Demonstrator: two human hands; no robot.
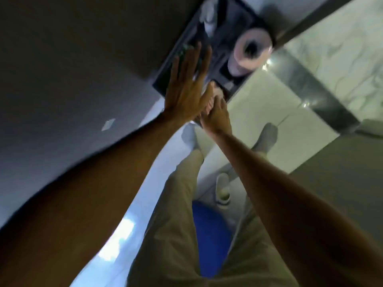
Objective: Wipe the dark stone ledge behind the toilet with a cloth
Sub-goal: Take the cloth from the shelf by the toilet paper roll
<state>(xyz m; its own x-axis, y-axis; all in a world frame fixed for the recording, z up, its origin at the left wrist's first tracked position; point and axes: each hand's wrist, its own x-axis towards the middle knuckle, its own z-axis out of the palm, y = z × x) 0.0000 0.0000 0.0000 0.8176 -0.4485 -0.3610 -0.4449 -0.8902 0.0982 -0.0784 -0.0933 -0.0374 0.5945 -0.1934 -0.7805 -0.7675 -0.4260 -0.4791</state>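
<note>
Pressing flat, left hand spread on dark tray | right hand clutching cloth | paper roll inside

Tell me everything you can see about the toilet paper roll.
The toilet paper roll is white with a faint pink tint, blurred by motion. Its dark hollow core faces the camera. It sits inside a dark recessed holder set into the wall, in the compartment nearest the pale marbled tiles. A second roll seems to sit against it. Neither hand touches it; the left hand lies flat beside it.
</note>
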